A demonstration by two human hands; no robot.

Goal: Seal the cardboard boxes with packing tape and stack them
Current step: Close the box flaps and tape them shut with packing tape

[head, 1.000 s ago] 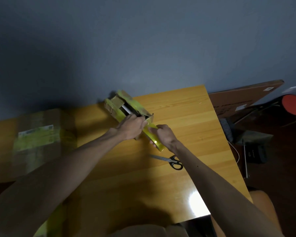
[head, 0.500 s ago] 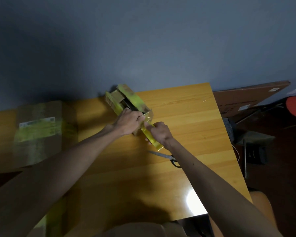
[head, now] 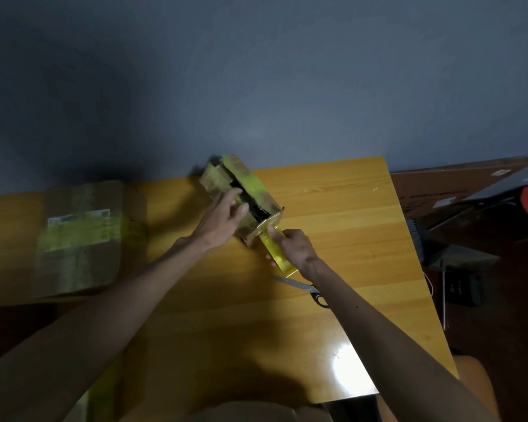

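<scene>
a: your small box (head: 241, 197) sat on the counter (head: 333, 208) at about twelve o'clock from you, its top flaps not shut, a dark gap showing between them.

b: and my hands?

a: your left hand (head: 220, 222) rested on the near left side of the box, fingers (head: 237, 208) loosely spread and reaching over the flap edge, gripping nothing that i could see. your right hand (head: 293, 246) pinched the yellow tape strip (head: 279, 257), one end of it touching the box's near corner, the other trailing toward five o'clock.

b: how should i have done it?

a: i'd judge you needed the flaps pressed flat together before laying the strip along the seam, keeping it taut so it didn't wrinkle.

b: anything else nearby?

a: the scissors (head: 305, 289) lay at five o'clock of the box, just beyond the strip's end, and a larger taped box (head: 80, 236) sat at nine o'clock, well apart.
</scene>
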